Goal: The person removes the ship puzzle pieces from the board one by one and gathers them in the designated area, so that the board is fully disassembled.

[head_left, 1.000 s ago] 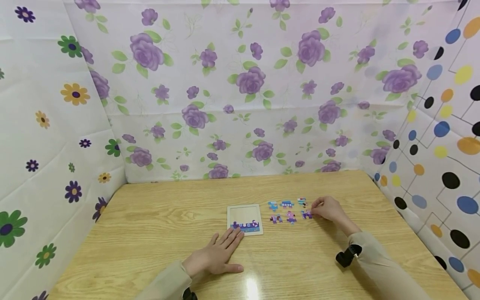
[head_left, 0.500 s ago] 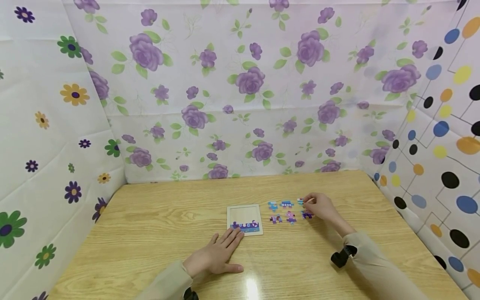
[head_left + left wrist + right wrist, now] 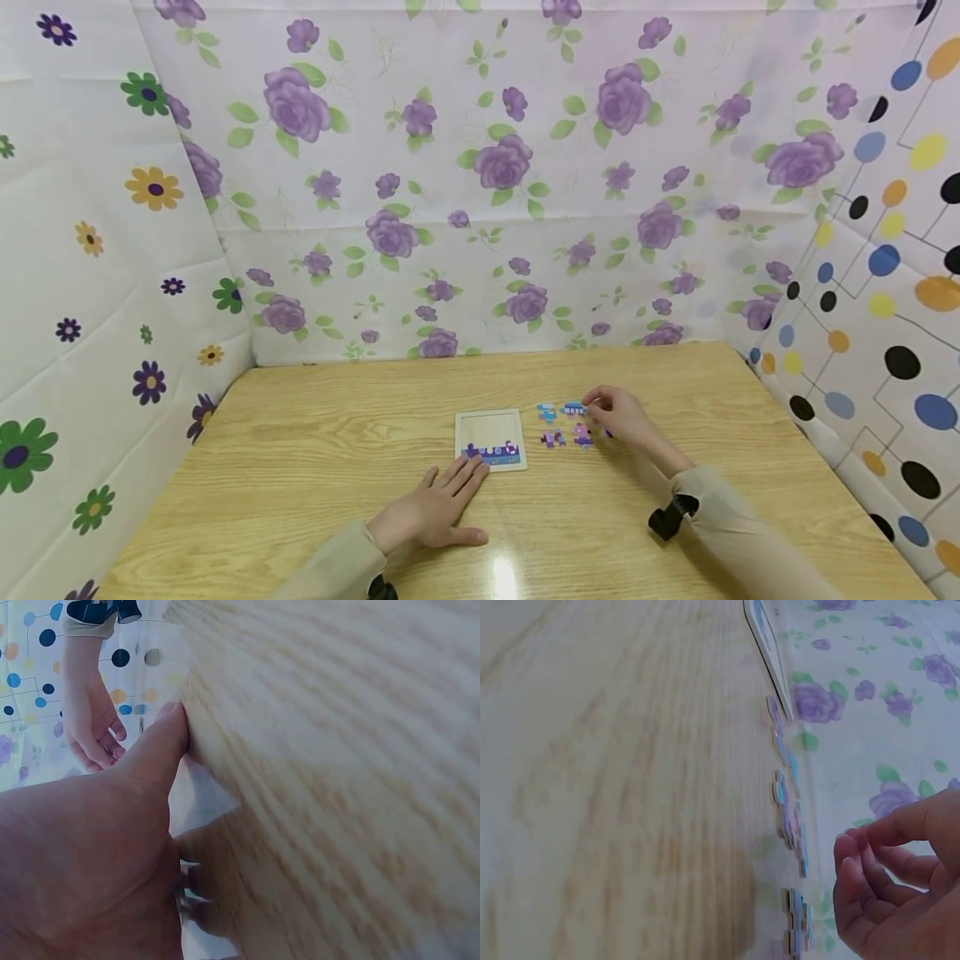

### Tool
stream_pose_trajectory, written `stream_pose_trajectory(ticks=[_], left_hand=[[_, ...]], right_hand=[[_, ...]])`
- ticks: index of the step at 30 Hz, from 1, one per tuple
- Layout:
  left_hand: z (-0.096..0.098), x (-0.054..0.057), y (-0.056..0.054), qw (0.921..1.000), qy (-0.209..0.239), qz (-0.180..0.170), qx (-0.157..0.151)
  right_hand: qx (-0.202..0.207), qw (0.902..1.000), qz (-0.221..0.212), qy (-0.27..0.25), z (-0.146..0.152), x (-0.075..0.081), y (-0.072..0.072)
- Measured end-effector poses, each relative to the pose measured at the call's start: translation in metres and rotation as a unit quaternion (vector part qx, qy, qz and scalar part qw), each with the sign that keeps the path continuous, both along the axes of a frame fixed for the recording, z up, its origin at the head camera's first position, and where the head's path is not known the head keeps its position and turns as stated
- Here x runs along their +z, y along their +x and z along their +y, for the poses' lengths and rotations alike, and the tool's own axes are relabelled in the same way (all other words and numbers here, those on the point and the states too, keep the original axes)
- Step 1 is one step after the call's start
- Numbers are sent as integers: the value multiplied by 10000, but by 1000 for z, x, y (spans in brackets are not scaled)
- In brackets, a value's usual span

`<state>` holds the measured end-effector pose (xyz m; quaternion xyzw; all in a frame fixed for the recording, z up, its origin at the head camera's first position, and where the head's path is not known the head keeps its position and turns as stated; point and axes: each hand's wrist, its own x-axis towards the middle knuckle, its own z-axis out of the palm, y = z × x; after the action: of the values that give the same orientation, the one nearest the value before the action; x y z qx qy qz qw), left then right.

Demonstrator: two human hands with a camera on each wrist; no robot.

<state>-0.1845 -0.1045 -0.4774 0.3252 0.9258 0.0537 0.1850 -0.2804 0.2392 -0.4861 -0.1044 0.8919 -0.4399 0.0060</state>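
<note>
On a light wood-grain desk (image 3: 300, 467), seen from above the person's arms, a shallow square puzzle tray (image 3: 487, 428) with a cream rim lies flat near the middle. A purple and blue strip (image 3: 491, 455) of picture fills its near part; beyond it, bare wood shows.

The left hand (image 3: 438, 510) lies palm down, fingers straight and thumb spread out to the side, holding nothing; its longest fingertips lie over the tray's near left edge.

To the right of the tray, loose puzzle pieces sit in two short rows. In the far row are a blue piece (image 3: 546, 412) and a blue piece with a line of pale windows (image 3: 574, 408). In the near row are a purple-and-pink piece (image 3: 552, 438), a pink figure piece (image 3: 582, 434) and, partly hidden, a dark purple piece (image 3: 608, 432).

The right hand (image 3: 621, 418) hovers over the right end of these rows, fingers loosely bent and thumb close to the fingertips, with nothing visible between them.

Both arms wear beige sleeves (image 3: 750, 533), with a black device (image 3: 673, 517) at the right wrist. Behind the desk hangs a white cloth with purple roses (image 3: 480, 208).
</note>
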Motion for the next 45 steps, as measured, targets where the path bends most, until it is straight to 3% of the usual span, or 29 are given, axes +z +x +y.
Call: stream_pose_trajectory(ticks=[11,19,25,34,45], left_hand=[[3,2,1,9999,-69,83,-17],[5,5,2,9997,-178,141,53],[6,6,2,9998,-104,182,24],[7,-3,-11,9951,382,799,-441],[11,-8,-18,9925,369,1098,-381]], right_hand=[[465,9982,178,-335,-14,-5,-1],[708,9965,356,-250,-21,-7,-1],[935,9954,154,-120,-26,-8,1],[1214,9925,-15,122,-41,-11,0],[1687,9855,161,126,-62,-7,1]])
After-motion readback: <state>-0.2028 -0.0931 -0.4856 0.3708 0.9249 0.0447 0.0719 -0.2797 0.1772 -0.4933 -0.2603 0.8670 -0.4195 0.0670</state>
